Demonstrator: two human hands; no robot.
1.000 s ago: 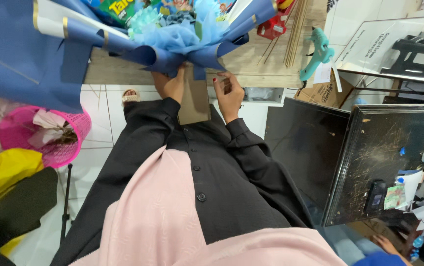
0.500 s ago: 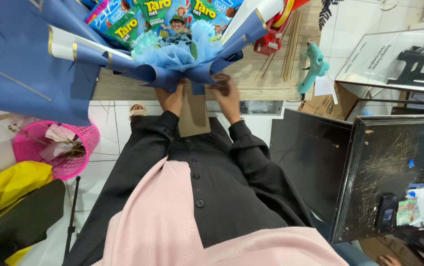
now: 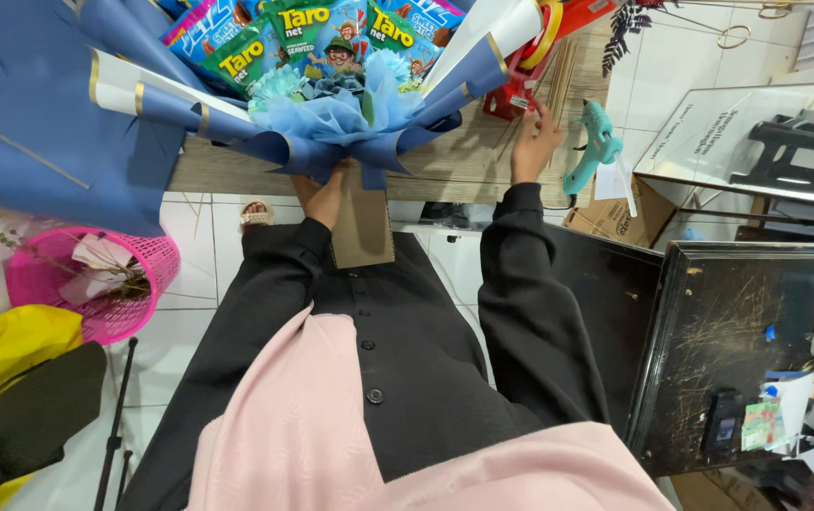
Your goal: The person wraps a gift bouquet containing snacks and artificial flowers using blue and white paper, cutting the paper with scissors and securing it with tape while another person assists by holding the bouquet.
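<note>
Centrally, blue-wrapped snack bouquet (image 3: pixel 331 95) fans wide above brown cardboard handle (image 3: pixel 362 222).

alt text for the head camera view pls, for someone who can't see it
A person's left hand grips the brown cardboard handle of a blue paper-wrapped snack bouquet at a wooden table, while the right hand reaches toward a red tape dispenser.

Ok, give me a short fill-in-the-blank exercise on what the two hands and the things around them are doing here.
1. The left hand grips the brown cardboard handle of the snack bouquet, which is wrapped in ____ paper.
2. The right hand reaches toward the ____ tape dispenser on the wooden table.
3. The glue gun beside the right hand is ____ in colour.
4. The basket on the floor is ____.

Missing words: blue; red; teal; pink
</note>
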